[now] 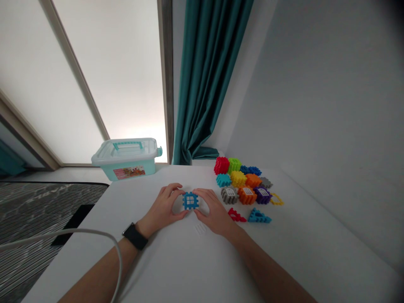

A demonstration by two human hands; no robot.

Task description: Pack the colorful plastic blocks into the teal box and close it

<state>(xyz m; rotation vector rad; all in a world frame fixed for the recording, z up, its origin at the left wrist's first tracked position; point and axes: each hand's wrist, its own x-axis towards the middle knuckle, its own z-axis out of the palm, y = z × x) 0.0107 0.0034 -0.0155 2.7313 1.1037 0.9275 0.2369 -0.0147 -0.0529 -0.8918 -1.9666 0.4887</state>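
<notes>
A blue square building piece [190, 207] with notched edges and a white window grid in its middle is between my hands over the white table. My left hand [166, 206] pinches its left side with thumb and forefinger. On the opposite side, my right hand [214, 212] grips it the same way. Below the piece, small white window grids [200, 228] lie flat on the table. Just right of my right hand are a red triangular piece [236, 215] and a blue triangular piece [259, 216].
Stacks of notched pieces stand at the right, among them grey [229, 195], orange [247, 195], purple [262, 195] and yellow [237, 179] ones. A lidded turquoise box [132, 162] sits at the back left. A pale cable [94, 231] crosses in front of my left forearm.
</notes>
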